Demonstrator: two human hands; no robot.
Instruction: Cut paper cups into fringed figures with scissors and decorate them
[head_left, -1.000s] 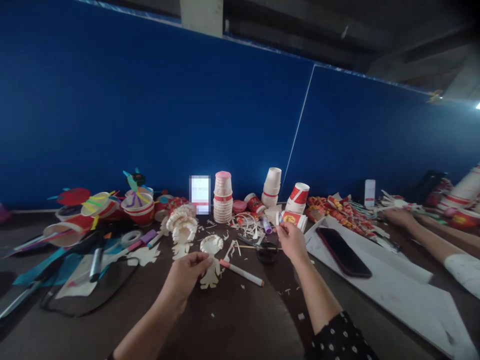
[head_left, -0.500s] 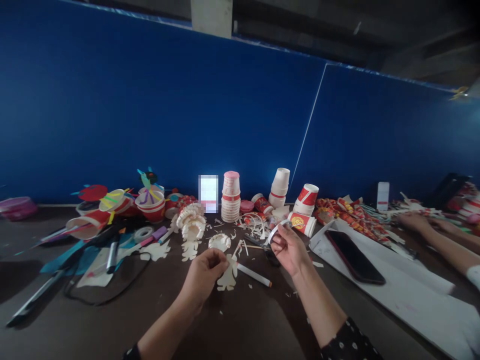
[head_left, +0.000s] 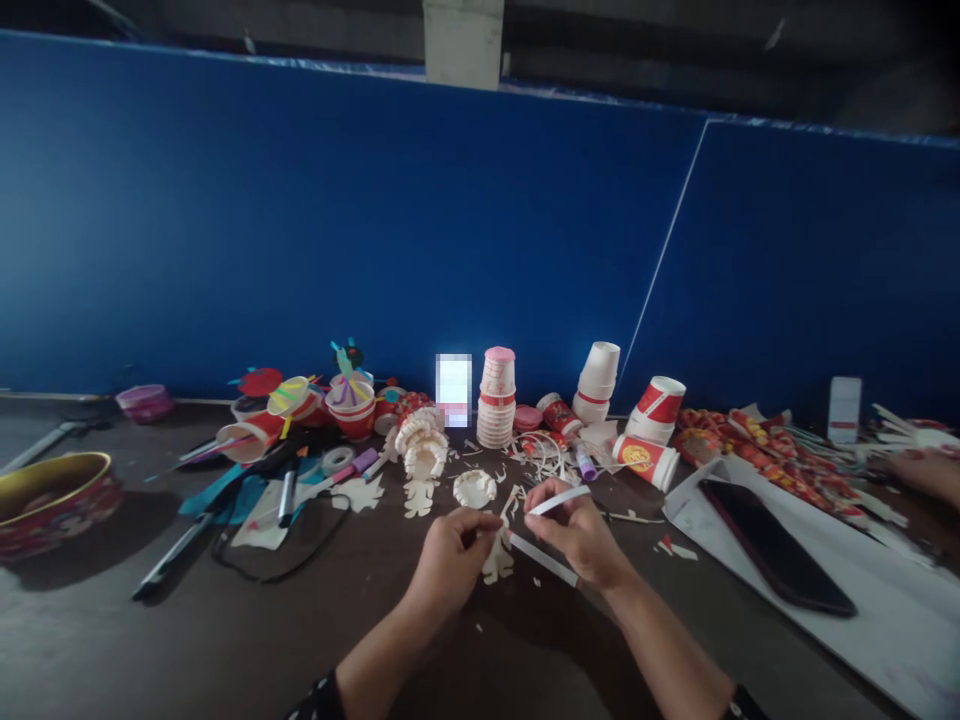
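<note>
My left hand is closed in a pinch over the middle of the table. What its fingertips hold, if anything, is too small to make out. Beside those fingertips lies a pale paper cut-out figure, partly covered by the hand. My right hand is closed around a narrow white curved band, maybe a tape roll; its full shape is hidden. A white marker lies between my hands. Just beyond the left hand rests a pale round piece with a notched rim.
Stacked paper cups and white cups stand at the back. Paper scraps lie before them. A dark phone rests on a white board at right. Another person's hand is far right. A gold-rimmed bowl stands left.
The view has swung left, bringing the gold-rimmed bowl in. My right hand has come closer to the left, and the white band in it is turned more level. The left hand stays pinched.
</note>
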